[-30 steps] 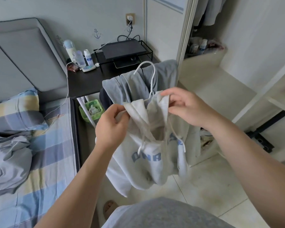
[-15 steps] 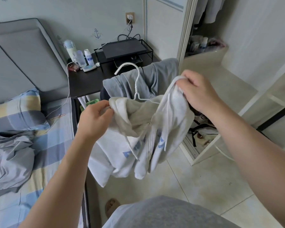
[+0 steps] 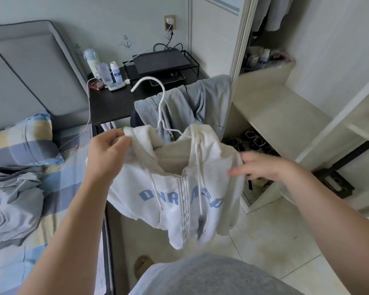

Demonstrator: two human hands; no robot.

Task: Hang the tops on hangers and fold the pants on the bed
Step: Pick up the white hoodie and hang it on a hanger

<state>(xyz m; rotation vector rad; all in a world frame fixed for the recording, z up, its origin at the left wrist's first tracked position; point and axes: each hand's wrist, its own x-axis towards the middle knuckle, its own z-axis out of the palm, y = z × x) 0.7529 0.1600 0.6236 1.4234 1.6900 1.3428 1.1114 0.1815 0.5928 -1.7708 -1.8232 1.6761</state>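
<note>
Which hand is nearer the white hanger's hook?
Left. The left hand grips the hoodie by one shoulder, below and left of the hanger hook; the right hand, fingers straight, touches the other shoulder, farther off to the lower right.

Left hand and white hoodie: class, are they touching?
Touching. The head view shows the left hand gripping the white hoodie at its collar edge, fingers curled round the fabric.

You have one hoodie [image 3: 175, 188], one hanger [image 3: 162, 103], three containers [image 3: 91, 59] on the worktop [image 3: 111, 103], and two grey garments [image 3: 11, 201].
</note>
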